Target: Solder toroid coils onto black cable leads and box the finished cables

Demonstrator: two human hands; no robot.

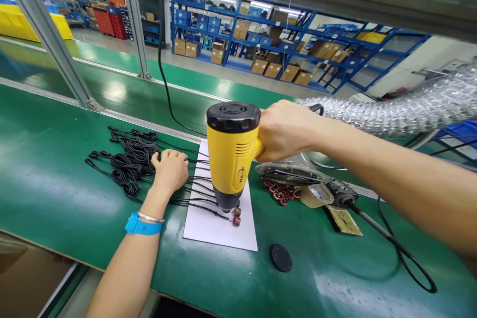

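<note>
My right hand (281,129) is wrapped round the handle of a yellow heat gun (227,156) with a black cap. Its nozzle points down over small copper-coloured coils (236,219) at the ends of black cables. Those cables run side by side across a white sheet (219,238) on the green bench. At the left, my left hand (170,171) rests on the cables, fingers bent; what lies under the fingers is hidden. Beyond that hand the cables are coiled in black bundles (128,164) with connectors at their ends. A blue wrist strap (143,224) circles my left wrist.
Right of the sheet lie a black round disc (280,258), a pile of small red and black parts (281,193) and a yellow sponge (345,220). A silver flexible duct (402,102) hangs at the right. Metal posts (137,25) stand along the bench's far side.
</note>
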